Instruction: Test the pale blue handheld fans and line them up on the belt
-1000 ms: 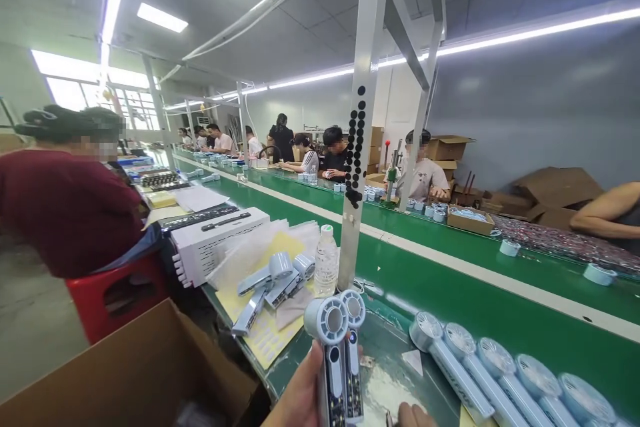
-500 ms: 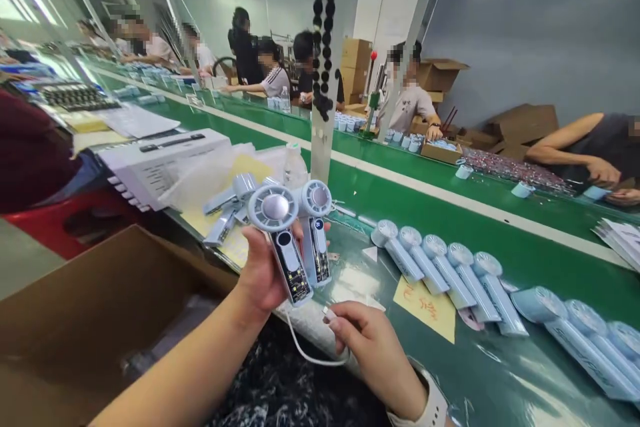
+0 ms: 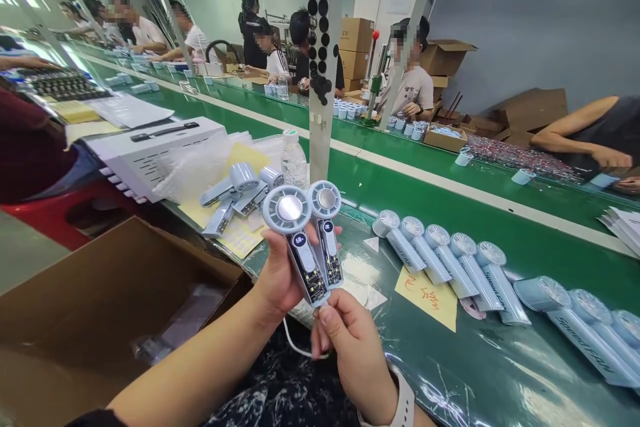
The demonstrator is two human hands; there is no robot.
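Two light-blue handheld fans are in my left hand, its fingers wrapped behind their handles. On the nearer fan the handle is uncovered, baring a dark circuit board, and its small round display is lit with digits. The second fan leans beside it, also with an exposed board and lit digits. At the lower end of the nearer handle, my right hand pinches the plug of a white cable; the fingers hide the plug, so I cannot tell if it sits in the socket.
Several finished-looking fans lie in a row on the right of the green bench, beside a yellow note. More open-handled fans lie ahead left, near a bottle. A cardboard box stands lower left. Co-workers sit opposite.
My right hand has brought the cable plug up to the base of the nearer fan. That fan's display, dark before, now shows digits. Both fans have shifted slightly right.
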